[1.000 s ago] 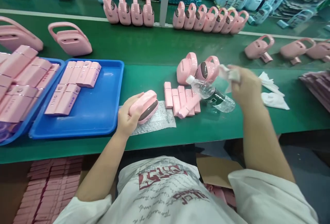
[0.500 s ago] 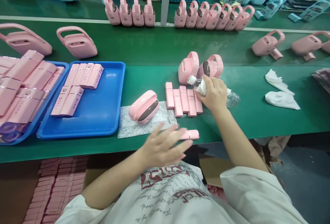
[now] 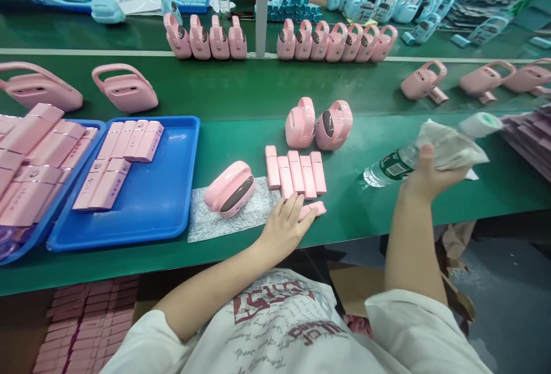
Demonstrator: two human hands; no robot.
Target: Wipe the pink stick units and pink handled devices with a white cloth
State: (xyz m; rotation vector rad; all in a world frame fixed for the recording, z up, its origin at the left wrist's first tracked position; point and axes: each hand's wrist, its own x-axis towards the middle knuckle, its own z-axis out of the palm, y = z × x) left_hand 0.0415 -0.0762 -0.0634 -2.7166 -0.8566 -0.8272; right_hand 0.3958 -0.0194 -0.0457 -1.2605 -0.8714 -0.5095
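Clamping tissue around a tilted bottle, the right hand is above the desk; loose tissue could let the bottle slip. The left hand has its grip apart, fingers against a pink stick near the front edge, where a sweep could drop it.

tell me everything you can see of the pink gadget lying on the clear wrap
The pink gadget has a rounded, glossy shell, plastic by its look, with a long dark panel on the side toward the left hand. It sits at a slant on crinkled clear wrap, right of the blue tray. Neither hand touches it, and no damage shows.
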